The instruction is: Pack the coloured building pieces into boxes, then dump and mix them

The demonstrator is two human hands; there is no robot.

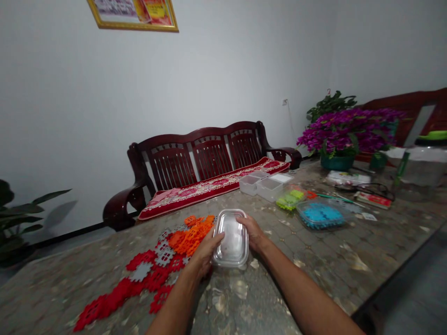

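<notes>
Between my two hands is a clear plastic container (231, 239), rectangular with rounded corners, with nothing visible inside. My left hand (206, 253) grips its left side, thumb on the rim. On the opposite side my right hand (252, 232) holds the upper right edge, its thumb lying over the rim. Just left of the container lies a heap of orange interlocking plastic pieces (191, 236). Red pieces (120, 294) and grey pieces (164, 255) of a similar kind spread across the table toward the lower left.
On the patterned tabletop (279, 260), to the right, sit a box of blue pieces (321, 215), a box of yellow-green pieces (290, 199) and white open boxes (268, 188). Glasses (375, 188), a large jar (422, 167) and purple flowers (349, 130) stand farther right. A wooden bench (209, 156) is behind.
</notes>
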